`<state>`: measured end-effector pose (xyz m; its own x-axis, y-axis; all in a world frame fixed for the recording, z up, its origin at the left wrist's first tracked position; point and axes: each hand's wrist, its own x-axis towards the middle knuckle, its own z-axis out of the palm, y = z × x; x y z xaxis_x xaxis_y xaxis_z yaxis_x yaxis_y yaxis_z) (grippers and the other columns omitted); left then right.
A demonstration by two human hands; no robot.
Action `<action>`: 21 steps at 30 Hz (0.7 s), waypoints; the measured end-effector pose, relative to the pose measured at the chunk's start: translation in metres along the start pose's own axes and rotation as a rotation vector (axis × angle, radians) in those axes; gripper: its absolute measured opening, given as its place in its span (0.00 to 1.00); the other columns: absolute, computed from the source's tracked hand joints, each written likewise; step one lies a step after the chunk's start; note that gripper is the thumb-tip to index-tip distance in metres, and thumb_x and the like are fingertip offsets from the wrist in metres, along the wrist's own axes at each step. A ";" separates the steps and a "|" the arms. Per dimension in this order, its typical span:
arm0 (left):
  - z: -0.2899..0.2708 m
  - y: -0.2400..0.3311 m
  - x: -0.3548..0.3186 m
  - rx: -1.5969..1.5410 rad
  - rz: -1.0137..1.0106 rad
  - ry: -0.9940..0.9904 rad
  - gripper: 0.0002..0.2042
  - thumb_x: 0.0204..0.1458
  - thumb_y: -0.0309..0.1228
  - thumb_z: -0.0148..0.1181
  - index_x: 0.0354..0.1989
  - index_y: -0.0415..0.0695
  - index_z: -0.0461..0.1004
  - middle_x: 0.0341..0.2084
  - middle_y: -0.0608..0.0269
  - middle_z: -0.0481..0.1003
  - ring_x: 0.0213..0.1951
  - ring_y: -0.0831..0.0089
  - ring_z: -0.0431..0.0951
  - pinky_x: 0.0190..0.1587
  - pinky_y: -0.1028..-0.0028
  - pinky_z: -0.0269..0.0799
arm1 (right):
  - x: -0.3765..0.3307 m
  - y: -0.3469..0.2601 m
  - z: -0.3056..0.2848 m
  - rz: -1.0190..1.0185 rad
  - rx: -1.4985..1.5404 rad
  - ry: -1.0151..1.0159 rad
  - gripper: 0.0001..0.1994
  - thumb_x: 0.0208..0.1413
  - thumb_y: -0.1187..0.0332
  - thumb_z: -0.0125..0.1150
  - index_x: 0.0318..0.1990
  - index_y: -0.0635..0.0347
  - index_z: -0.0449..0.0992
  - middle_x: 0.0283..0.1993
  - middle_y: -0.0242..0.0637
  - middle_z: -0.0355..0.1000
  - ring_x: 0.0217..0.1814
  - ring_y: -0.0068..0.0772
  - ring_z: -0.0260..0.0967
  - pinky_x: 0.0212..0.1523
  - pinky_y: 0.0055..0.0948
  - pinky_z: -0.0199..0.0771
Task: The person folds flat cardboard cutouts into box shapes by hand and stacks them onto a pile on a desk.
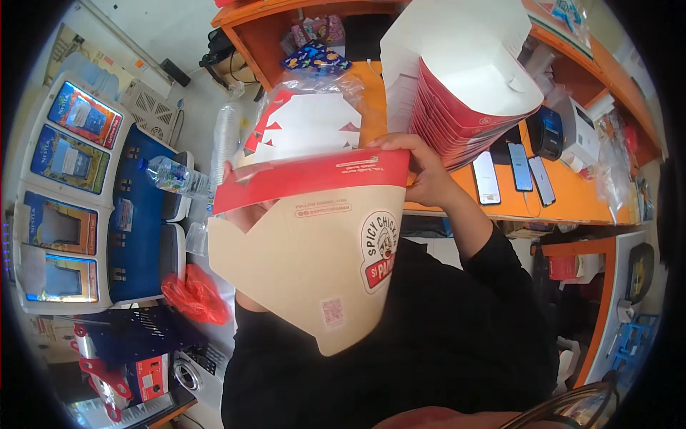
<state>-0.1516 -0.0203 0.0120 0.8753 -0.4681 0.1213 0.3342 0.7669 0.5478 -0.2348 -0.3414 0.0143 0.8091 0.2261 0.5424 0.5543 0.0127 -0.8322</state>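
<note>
I hold a flat, unfolded cardboard food box (307, 243), tan with a red top band, up in front of me. My right hand (421, 168) grips its upper right corner. My left hand (246, 214) holds the left side and is mostly hidden behind the cardboard. Just beyond, a clear plastic bag of more flat red and white box blanks (307, 118) leans on the orange counter (572, 200). A tall nested stack of folded red and white boxes (464, 64) stands to the right of the bag.
Three phones (514, 175) lie on the orange counter beside a small black device (547, 132). At left stand blue and white cooler cabinets (71, 186), a water bottle (175, 175) and a red plastic bag (194, 294). Orange shelves (271, 36) run behind.
</note>
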 end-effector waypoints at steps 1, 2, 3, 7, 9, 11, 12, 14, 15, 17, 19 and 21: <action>0.001 0.009 0.001 -0.001 0.026 -0.019 0.16 0.62 0.34 0.51 0.50 0.33 0.71 0.40 0.50 0.78 0.43 0.59 0.81 0.44 0.62 0.79 | 0.006 0.000 -0.004 -0.011 -0.012 -0.027 0.34 0.48 0.80 0.71 0.64 0.55 0.65 0.68 0.41 0.63 0.71 0.37 0.62 0.70 0.39 0.64; 0.003 0.018 0.003 0.000 0.049 -0.036 0.16 0.62 0.33 0.50 0.51 0.32 0.71 0.41 0.50 0.78 0.43 0.59 0.81 0.45 0.62 0.80 | 0.011 0.000 -0.007 -0.023 -0.025 -0.053 0.33 0.49 0.81 0.70 0.64 0.55 0.65 0.69 0.41 0.62 0.71 0.37 0.61 0.70 0.39 0.64; 0.007 0.028 0.001 0.002 0.075 -0.053 0.17 0.63 0.33 0.49 0.51 0.32 0.70 0.42 0.50 0.78 0.44 0.60 0.81 0.46 0.62 0.80 | 0.017 -0.005 -0.010 0.032 -0.166 -0.086 0.33 0.50 0.80 0.69 0.65 0.55 0.64 0.70 0.40 0.62 0.72 0.37 0.60 0.70 0.39 0.64; 0.075 0.030 -0.001 0.194 0.192 0.218 0.18 0.65 0.33 0.46 0.58 0.33 0.66 0.50 0.48 0.75 0.52 0.57 0.79 0.54 0.59 0.79 | 0.019 0.000 -0.018 0.141 -0.254 0.036 0.29 0.54 0.75 0.67 0.64 0.59 0.65 0.70 0.40 0.62 0.72 0.38 0.60 0.68 0.39 0.65; 0.085 0.013 -0.004 0.437 0.274 0.210 0.19 0.67 0.33 0.45 0.62 0.37 0.64 0.55 0.51 0.73 0.57 0.60 0.76 0.55 0.59 0.78 | 0.021 -0.004 -0.012 0.099 -0.068 0.108 0.25 0.54 0.72 0.66 0.61 0.61 0.68 0.68 0.42 0.64 0.70 0.40 0.63 0.66 0.39 0.66; 0.094 -0.009 -0.005 0.558 0.424 0.265 0.19 0.67 0.31 0.45 0.63 0.36 0.62 0.55 0.51 0.73 0.56 0.56 0.76 0.54 0.59 0.79 | 0.030 -0.039 0.019 0.040 0.105 0.111 0.21 0.54 0.70 0.67 0.55 0.63 0.73 0.63 0.44 0.68 0.66 0.43 0.66 0.62 0.38 0.67; 0.096 -0.019 -0.004 0.620 0.490 0.286 0.19 0.67 0.31 0.45 0.64 0.36 0.61 0.54 0.51 0.73 0.56 0.55 0.77 0.53 0.58 0.80 | 0.032 -0.051 0.034 0.039 -0.095 0.139 0.17 0.53 0.71 0.67 0.51 0.63 0.75 0.61 0.44 0.69 0.62 0.43 0.69 0.59 0.36 0.70; 0.094 -0.024 -0.006 0.700 0.553 0.212 0.19 0.66 0.29 0.46 0.63 0.36 0.60 0.53 0.51 0.73 0.51 0.57 0.79 0.49 0.60 0.82 | 0.037 -0.062 0.054 0.018 -0.405 0.185 0.12 0.52 0.73 0.68 0.45 0.63 0.76 0.56 0.44 0.72 0.54 0.42 0.73 0.51 0.32 0.74; 0.086 -0.025 -0.009 0.734 0.575 0.162 0.18 0.66 0.28 0.46 0.63 0.37 0.60 0.53 0.51 0.73 0.51 0.59 0.79 0.48 0.61 0.82 | 0.037 -0.063 0.059 0.005 -0.521 0.211 0.11 0.52 0.74 0.68 0.42 0.63 0.77 0.52 0.43 0.74 0.50 0.41 0.75 0.48 0.30 0.76; 0.094 -0.030 -0.009 0.756 0.593 0.168 0.17 0.65 0.25 0.49 0.61 0.37 0.62 0.49 0.53 0.74 0.47 0.65 0.80 0.45 0.65 0.83 | 0.033 -0.046 0.062 -0.040 -0.605 0.250 0.10 0.50 0.75 0.69 0.39 0.62 0.76 0.42 0.40 0.77 0.42 0.40 0.77 0.41 0.29 0.77; 0.099 -0.038 -0.006 0.769 0.483 0.210 0.17 0.63 0.24 0.52 0.60 0.37 0.64 0.48 0.54 0.75 0.48 0.66 0.80 0.45 0.64 0.83 | 0.030 -0.042 0.065 -0.246 -0.691 0.268 0.09 0.49 0.76 0.70 0.38 0.62 0.77 0.37 0.38 0.77 0.36 0.40 0.77 0.37 0.28 0.77; 0.100 -0.043 -0.005 0.663 0.330 0.264 0.16 0.62 0.23 0.55 0.58 0.37 0.66 0.49 0.55 0.75 0.50 0.67 0.78 0.47 0.66 0.82 | 0.025 -0.042 0.071 -0.280 -0.698 0.304 0.08 0.49 0.77 0.70 0.37 0.63 0.78 0.34 0.37 0.77 0.33 0.38 0.77 0.34 0.27 0.77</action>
<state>-0.2050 -0.0952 0.0711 0.9748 -0.0785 0.2087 -0.1631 0.3870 0.9076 -0.2516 -0.2667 0.0543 0.5843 0.0289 0.8110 0.6570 -0.6036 -0.4518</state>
